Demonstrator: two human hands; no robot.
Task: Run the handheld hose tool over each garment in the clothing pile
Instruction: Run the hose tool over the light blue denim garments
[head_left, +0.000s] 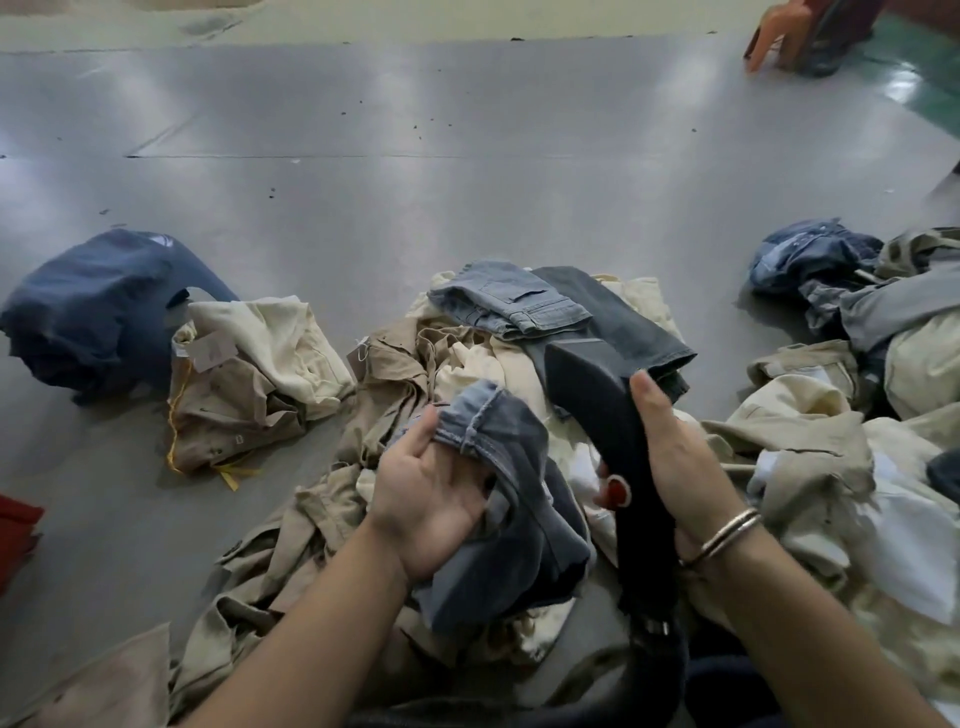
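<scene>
My right hand (680, 457) grips the black handheld hose tool (597, 405); its flat nozzle head points up and away over the central clothing pile (405, 374). A red button shows on the handle, and a dark hose runs from its lower end toward me. My left hand (431, 493) holds a grey-blue denim garment (514, 499) by its hem, thumb on top, just left of the tool. Folded light-blue jeans (509, 301) and dark grey jeans (618, 317) lie at the pile's far side.
A separate heap of beige and cream clothes (249, 374) lies to the left with a navy garment (98, 306) behind it. More khaki, white and denim clothes (857, 374) spread to the right. Grey floor stretches ahead; a plastic stool (779, 36) stands far right.
</scene>
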